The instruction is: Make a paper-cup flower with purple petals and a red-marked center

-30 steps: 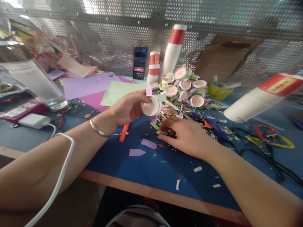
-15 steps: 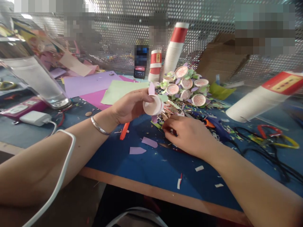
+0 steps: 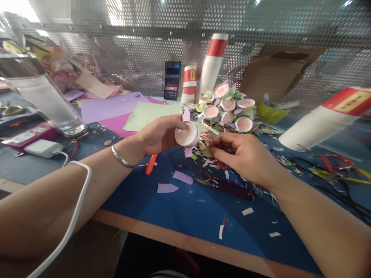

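Observation:
My left hand (image 3: 158,133) is closed on a short white paper cup piece (image 3: 185,134), its thumb pressed on the round base. Purple paper tabs (image 3: 188,151) stick out above and below it, and a green one shows at its right. To the right, my right hand (image 3: 239,154) is closed in a pinch, a small green paper piece (image 3: 207,153) at its fingertips. Below my hands lie two purple paper tabs (image 3: 182,177), pointed at one end. Dark red scissors (image 3: 226,187) rest just under my right hand. An orange stick-like object (image 3: 151,164) lies below my left hand.
Finished-looking cup pieces with paper tabs (image 3: 227,104) are piled behind my hands, near stacked paper cups (image 3: 213,61). Green paper (image 3: 147,116) and a tilted glass (image 3: 55,104) are at left. A white cable (image 3: 78,204) crosses my left forearm. Red-and-yellow pliers (image 3: 337,166) lie right.
My right hand has moved slightly right and up from the scrap pile, with a green paper piece now at its fingertips. The scissors are uncovered. My left hand keeps the cup piece.

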`<state>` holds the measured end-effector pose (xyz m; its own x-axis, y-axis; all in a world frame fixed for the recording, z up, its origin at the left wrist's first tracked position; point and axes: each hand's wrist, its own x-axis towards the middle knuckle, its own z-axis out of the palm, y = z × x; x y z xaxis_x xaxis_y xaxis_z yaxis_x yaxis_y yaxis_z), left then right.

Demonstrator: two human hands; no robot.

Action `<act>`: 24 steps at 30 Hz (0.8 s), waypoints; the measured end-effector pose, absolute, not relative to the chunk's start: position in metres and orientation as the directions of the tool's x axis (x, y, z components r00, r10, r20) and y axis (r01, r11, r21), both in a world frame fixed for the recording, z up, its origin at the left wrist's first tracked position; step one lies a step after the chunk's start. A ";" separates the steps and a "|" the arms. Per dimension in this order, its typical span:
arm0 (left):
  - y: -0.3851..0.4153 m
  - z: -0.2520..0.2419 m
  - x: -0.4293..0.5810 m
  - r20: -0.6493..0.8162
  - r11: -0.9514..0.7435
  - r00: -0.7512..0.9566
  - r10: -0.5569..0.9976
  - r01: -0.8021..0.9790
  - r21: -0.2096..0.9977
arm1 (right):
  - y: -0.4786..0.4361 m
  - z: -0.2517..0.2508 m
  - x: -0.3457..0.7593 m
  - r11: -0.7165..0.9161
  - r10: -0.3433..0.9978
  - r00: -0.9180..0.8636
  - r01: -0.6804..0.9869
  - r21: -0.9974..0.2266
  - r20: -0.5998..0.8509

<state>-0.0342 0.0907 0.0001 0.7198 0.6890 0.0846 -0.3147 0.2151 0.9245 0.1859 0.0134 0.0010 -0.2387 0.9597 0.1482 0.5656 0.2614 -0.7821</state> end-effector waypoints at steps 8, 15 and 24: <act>0.095 -0.006 -0.033 0.031 0.264 0.730 0.682 -0.285 0.922 | 0.006 0.009 0.179 0.279 0.954 -0.204 0.342 -0.897 0.218; 0.089 -0.006 -0.028 0.010 0.274 0.751 0.660 -0.253 0.928 | 0.004 0.007 0.177 0.271 0.944 -0.251 0.226 -0.936 0.213; 0.091 -0.009 -0.028 -0.006 0.275 0.752 0.659 -0.233 0.933 | 0.001 0.009 0.173 0.291 0.942 -0.238 0.240 -0.926 0.235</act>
<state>-0.0281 0.0907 -0.0087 0.7524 0.6587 -0.0060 -0.2334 0.2750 0.9327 0.1726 0.0011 0.0090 -0.2380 0.9425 0.2346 0.2403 0.2912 -0.9260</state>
